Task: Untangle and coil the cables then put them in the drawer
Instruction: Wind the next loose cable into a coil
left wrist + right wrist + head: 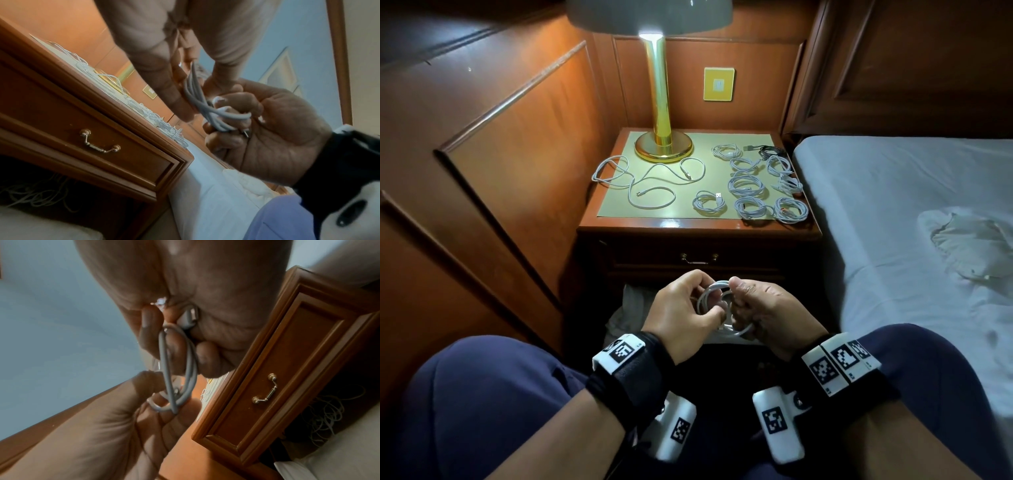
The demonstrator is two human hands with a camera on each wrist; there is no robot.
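both hands (722, 313) pinch a coiled white cable (714, 305); their fingers hide its lower loops.

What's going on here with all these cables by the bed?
A seated person is winding a white cable into a small coil, gripping it with both the left hand and the right hand above the lap. On the nightstand, beside a lit lamp, about nine coiled cables are lined up and one loose cable lies uncoiled. The drawer is shut.
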